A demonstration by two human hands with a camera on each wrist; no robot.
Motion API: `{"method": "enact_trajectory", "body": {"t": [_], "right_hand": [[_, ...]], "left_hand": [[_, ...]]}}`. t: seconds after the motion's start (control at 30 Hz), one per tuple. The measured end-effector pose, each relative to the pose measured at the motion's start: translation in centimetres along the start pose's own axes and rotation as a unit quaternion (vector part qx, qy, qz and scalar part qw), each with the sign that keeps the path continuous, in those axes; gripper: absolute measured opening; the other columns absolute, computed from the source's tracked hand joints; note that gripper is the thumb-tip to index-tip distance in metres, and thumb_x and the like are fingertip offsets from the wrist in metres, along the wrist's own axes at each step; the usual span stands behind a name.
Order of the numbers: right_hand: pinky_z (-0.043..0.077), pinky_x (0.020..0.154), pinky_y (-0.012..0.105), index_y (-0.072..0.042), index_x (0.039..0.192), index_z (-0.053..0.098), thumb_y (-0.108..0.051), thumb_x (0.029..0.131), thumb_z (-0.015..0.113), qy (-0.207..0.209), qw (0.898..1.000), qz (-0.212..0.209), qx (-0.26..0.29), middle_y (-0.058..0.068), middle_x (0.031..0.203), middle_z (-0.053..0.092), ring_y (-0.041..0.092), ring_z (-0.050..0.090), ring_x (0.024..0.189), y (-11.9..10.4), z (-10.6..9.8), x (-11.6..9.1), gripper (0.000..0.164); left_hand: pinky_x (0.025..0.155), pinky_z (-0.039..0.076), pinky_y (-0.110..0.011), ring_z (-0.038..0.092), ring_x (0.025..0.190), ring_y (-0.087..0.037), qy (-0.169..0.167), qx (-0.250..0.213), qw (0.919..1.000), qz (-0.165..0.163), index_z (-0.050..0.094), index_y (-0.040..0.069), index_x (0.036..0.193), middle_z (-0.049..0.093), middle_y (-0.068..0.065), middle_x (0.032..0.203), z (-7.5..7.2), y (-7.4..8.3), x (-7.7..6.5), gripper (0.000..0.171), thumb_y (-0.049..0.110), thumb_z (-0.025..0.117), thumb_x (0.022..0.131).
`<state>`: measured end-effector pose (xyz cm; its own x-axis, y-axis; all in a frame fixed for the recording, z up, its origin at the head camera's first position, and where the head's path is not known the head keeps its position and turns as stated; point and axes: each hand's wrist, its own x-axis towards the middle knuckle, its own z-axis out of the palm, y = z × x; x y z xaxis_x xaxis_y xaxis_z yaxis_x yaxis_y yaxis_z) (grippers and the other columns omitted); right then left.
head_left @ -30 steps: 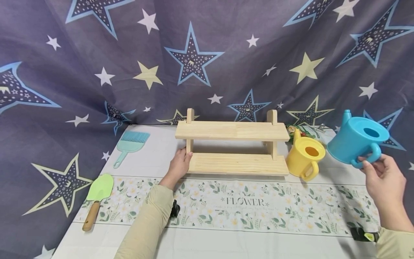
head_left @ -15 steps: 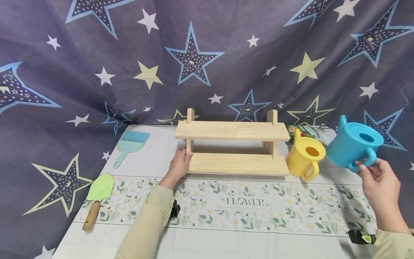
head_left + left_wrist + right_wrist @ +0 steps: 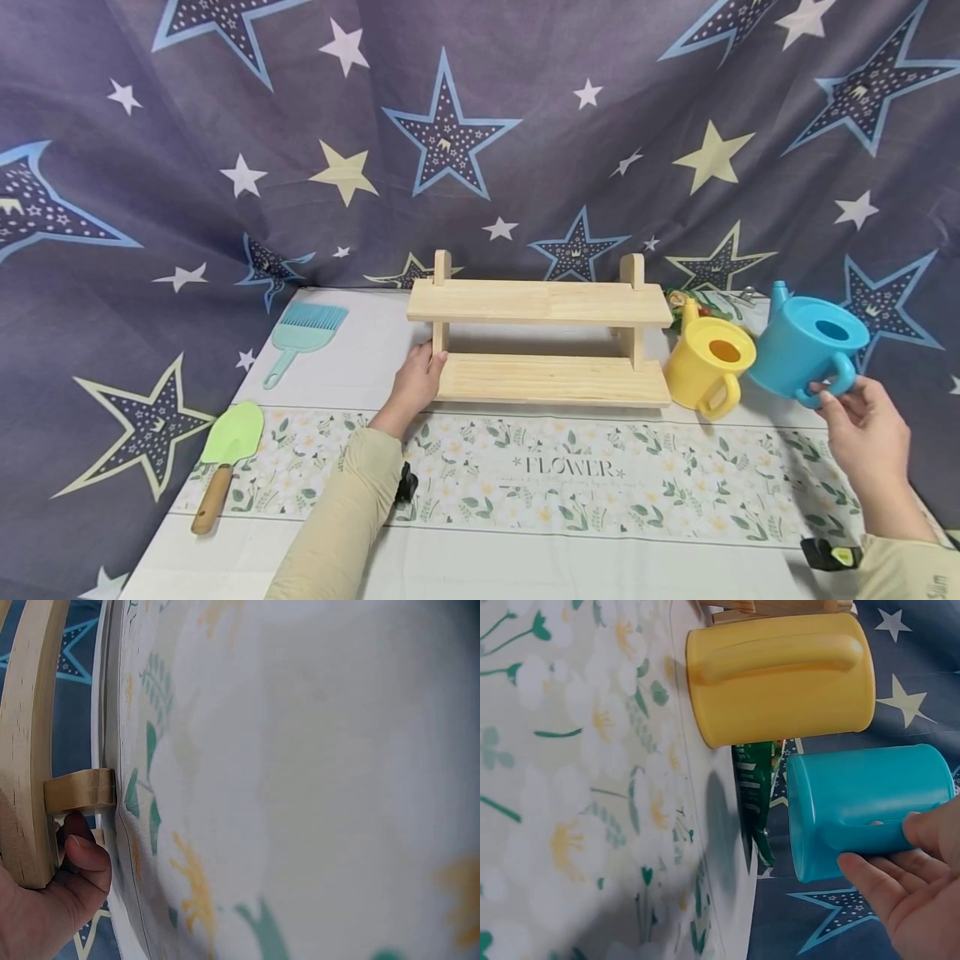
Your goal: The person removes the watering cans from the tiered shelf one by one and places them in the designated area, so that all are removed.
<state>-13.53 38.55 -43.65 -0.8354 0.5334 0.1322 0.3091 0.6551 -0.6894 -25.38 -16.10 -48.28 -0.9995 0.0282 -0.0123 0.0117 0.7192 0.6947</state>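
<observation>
Lighting was even and fairly bright across the head view, with no glare. Soft shadows fell beneath the wooden shelf (image 3: pixel 538 342) and beside the yellow watering can (image 3: pixel 708 363) on the tablecloth (image 3: pixel 480 492). Wide-angle bending showed at the frame edges (most on the star backdrop (image 3: pixel 150 167)). The left wrist view was heavily blurred, the cloth print out of focus; the right wrist view blurred only in its near foreground.

One readable text: "FLOWER", dark capitals with a small star either side, printed on the floral band of the tablecloth (image 3: pixel 570 467) over the desk, in front of the wooden shelf. Lettering on the right sleeve cuff is too small to read.
</observation>
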Motion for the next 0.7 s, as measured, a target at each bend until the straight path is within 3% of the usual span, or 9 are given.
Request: {"method": "enact_trajectory", "body": {"t": [0.13,0.23,0.4,0.57,0.7], "right_hand": [[0.047,0.092,0.055,0.0,0.138,0.041,-0.027,0.104,0.048,-0.015,1.0,-0.001,-0.006,0.024,0.136,0.053,0.014,0.059,0.116,0.3,0.1,-0.1,0.044],[0.048,0.091,0.054,-0.001,0.138,0.041,-0.027,0.104,0.047,-0.018,1.0,0.0,-0.008,0.024,0.135,0.054,0.006,0.06,0.109,0.6,0.4,0.0,0.043],[0.047,0.092,0.057,0.0,0.139,0.04,-0.024,0.104,0.046,-0.024,1.0,0.005,-0.008,0.025,0.135,0.054,0.02,0.063,0.112,0.8,0.8,0.1,0.042],[0.044,0.092,0.063,0.004,0.139,0.037,-0.024,0.104,0.046,-0.051,0.999,0.013,0.008,0.028,0.138,0.049,0.045,0.05,0.123,1.2,0.8,0.3,0.045],[0.043,0.091,0.065,0.004,0.139,0.035,-0.021,0.105,0.046,-0.054,0.998,0.012,0.014,0.03,0.138,0.048,0.05,0.046,0.124,1.4,1.1,0.3,0.044]], "left_hand": [[0.105,0.038,-0.053,0.048,0.124,-0.038,0.0,-0.002,1.0,-0.002,0.035,0.001,0.148,0.046,-0.021,0.132,-0.1,0.2,-0.1,0.053,0.033,0.038,0.106],[0.104,0.039,-0.053,0.049,0.123,-0.038,0.001,-0.002,1.0,-0.002,0.035,0.001,0.148,0.047,-0.021,0.13,-0.1,0.2,-0.1,0.053,0.033,0.038,0.106],[0.103,0.04,-0.053,0.05,0.122,-0.038,0.001,-0.002,1.0,0.001,0.034,0.001,0.149,0.047,-0.021,0.129,-0.1,0.2,-0.1,0.054,0.033,0.038,0.106],[0.102,0.041,-0.053,0.051,0.121,-0.038,0.003,0.0,1.0,0.005,0.035,0.0,0.148,0.048,-0.021,0.128,0.0,0.1,0.0,0.053,0.032,0.039,0.106],[0.102,0.041,-0.053,0.051,0.121,-0.038,0.002,0.0,1.0,0.005,0.035,-0.001,0.148,0.047,-0.021,0.128,-0.1,0.1,0.0,0.053,0.032,0.039,0.106]]}}
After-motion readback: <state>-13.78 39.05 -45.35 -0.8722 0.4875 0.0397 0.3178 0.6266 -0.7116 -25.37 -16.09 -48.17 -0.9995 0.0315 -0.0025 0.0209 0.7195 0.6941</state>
